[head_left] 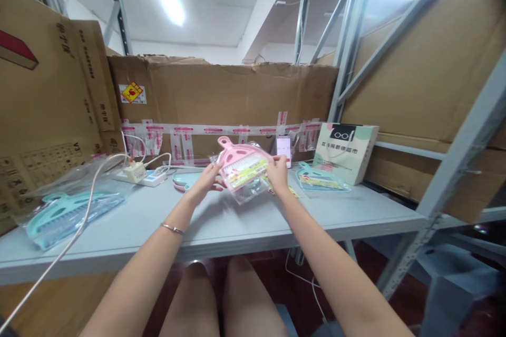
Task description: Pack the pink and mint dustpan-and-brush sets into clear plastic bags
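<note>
A pink mini dustpan and brush set (243,160) in a clear plastic bag is held up above the table, tilted, with its handle to the upper left. My left hand (206,181) grips its left edge, thumb on top. On the other side, my right hand (278,174) pinches the right edge near a yellow-green printed card (249,172). Beneath and behind it, part of a light blue and pink set (185,181) lies on the table. Right of my hands lies a bagged turquoise dustpan set (319,178) with a printed card.
On the grey table (253,221), another bagged turquoise dustpan set (75,213) lies left, crossed by a white cable (89,205). A power strip with a plug (136,172), a phone (283,150) and a white box (344,152) stand behind. Cardboard boxes (229,95) and metal shelf posts surround it.
</note>
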The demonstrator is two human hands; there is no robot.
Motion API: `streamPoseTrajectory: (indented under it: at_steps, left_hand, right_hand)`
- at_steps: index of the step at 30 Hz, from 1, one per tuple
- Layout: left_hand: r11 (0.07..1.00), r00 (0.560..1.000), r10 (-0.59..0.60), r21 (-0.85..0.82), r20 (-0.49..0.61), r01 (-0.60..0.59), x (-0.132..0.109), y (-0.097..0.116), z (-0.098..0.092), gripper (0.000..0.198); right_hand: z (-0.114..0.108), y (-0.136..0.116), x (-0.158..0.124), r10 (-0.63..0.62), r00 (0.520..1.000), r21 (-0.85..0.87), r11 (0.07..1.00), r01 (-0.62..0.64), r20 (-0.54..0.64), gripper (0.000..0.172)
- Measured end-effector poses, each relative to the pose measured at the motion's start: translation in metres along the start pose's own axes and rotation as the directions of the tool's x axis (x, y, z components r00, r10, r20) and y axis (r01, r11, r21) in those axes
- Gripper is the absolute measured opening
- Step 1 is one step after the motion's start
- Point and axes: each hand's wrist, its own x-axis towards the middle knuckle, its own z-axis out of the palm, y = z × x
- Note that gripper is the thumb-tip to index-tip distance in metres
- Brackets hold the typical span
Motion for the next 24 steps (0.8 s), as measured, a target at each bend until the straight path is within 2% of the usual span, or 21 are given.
streamPoseTrajectory:
  at_steps: [2, 4, 6, 8, 9, 10, 12, 13, 15, 17, 21, 24]
  left_hand:
    - [0.997, 1.000, -0.003, -0.072, -0.003, 0.003, 0.001, -0.007, -0.003, 0.047]
    - [0.990, 0.997, 0.013, -0.139, -0.074, -0.023, 0.001, -0.014, -0.009, 0.047]
    - [0.985, 0.987, 0.024, -0.165, -0.159, -0.050, 0.002, -0.019, -0.014, 0.048]
    - [0.984, 0.972, 0.046, -0.155, -0.229, -0.084, 0.003, -0.021, -0.015, 0.048]
    - [0.983, 0.965, 0.062, -0.150, -0.256, -0.103, 0.003, -0.022, -0.015, 0.048]
    - [0.980, 0.957, 0.084, -0.153, -0.277, -0.130, 0.003, -0.021, -0.013, 0.047]
    - [0.966, 0.947, 0.132, -0.178, -0.294, -0.190, 0.002, -0.020, -0.010, 0.046]
    - [0.957, 0.944, 0.153, -0.193, -0.293, -0.215, 0.001, -0.019, -0.009, 0.045]
    - [0.944, 0.943, 0.182, -0.220, -0.279, -0.247, -0.002, -0.017, -0.007, 0.043]
    - [0.937, 0.943, 0.202, -0.229, -0.264, -0.264, -0.004, -0.016, -0.005, 0.043]
    - [0.931, 0.937, 0.254, -0.202, -0.240, -0.304, -0.005, -0.017, -0.003, 0.043]
    - [0.935, 0.931, 0.270, -0.164, -0.247, -0.315, -0.003, -0.019, -0.004, 0.039]
  right_hand:
    - [0.019, -0.016, -0.008, 0.046, 0.999, 0.058, 0.997, -0.045, -0.006, 0.033]
    - [0.027, -0.026, -0.018, 0.106, 0.994, 0.110, 0.989, -0.103, -0.020, 0.032]
    - [0.027, -0.033, -0.028, 0.150, 0.981, 0.180, 0.976, -0.127, -0.124, 0.034]
    - [0.023, -0.038, -0.037, 0.165, 0.957, 0.286, 0.954, -0.093, -0.238, 0.036]
    - [0.021, -0.040, -0.040, 0.165, 0.958, 0.349, 0.934, -0.075, -0.235, 0.035]
    - [0.020, -0.042, -0.043, 0.162, 0.971, 0.415, 0.907, -0.077, -0.175, 0.034]
    - [0.020, -0.047, -0.046, 0.162, 0.985, 0.530, 0.830, -0.173, 0.068, 0.036]
    - [0.021, -0.049, -0.046, 0.177, 0.967, 0.568, 0.783, -0.252, 0.184, 0.038]
    - [0.024, -0.052, -0.046, 0.225, 0.921, 0.626, 0.680, -0.382, 0.318, 0.042]
    - [0.026, -0.053, -0.045, 0.271, 0.889, 0.681, 0.573, -0.456, 0.368, 0.044]
    - [0.027, -0.053, -0.043, 0.309, 0.854, 0.767, 0.384, -0.514, 0.418, 0.043]
    - [0.028, -0.053, -0.043, 0.305, 0.841, 0.782, 0.322, -0.533, 0.448, 0.040]
